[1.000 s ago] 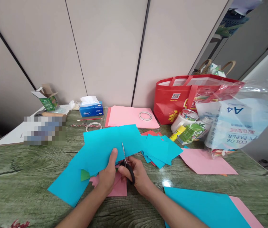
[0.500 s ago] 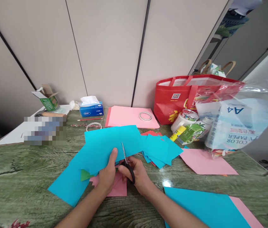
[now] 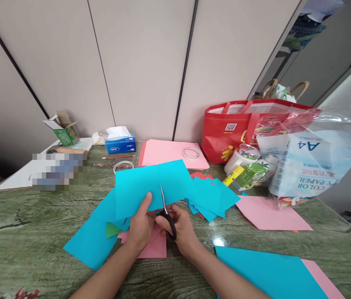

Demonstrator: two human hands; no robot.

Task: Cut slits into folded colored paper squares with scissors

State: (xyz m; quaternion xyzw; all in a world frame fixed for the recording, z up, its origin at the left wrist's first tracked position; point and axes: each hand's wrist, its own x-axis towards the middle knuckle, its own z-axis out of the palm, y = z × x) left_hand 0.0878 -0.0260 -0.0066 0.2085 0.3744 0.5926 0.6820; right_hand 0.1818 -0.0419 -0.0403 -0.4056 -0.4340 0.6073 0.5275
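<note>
A blue paper strip (image 3: 150, 182) is raised over the middle of the table, pinched by my left hand (image 3: 142, 224), thumb on top near its lower edge. My right hand (image 3: 180, 228) is closed around the black handles of a pair of scissors (image 3: 168, 220). Their blades point up and away across the strip, near its middle. Beneath and left of the strip lie more blue paper (image 3: 90, 241), a small green piece (image 3: 112, 229) and pink pieces (image 3: 155, 246). Several blue cut pieces (image 3: 208, 195) are piled to the right, over some red paper.
Pink sheets (image 3: 169, 153) bear a tape roll at the back; a tissue box (image 3: 120, 144) stands left of them. At the right are a red bag (image 3: 219, 137), a glue stick (image 3: 233, 175) and an A4 paper pack (image 3: 315, 162). Blue sheets (image 3: 262, 270) lie front right.
The blue strip in my left hand has tilted and shifted slightly right, showing more of the blue paper under it. My right hand and the scissors have barely moved.
</note>
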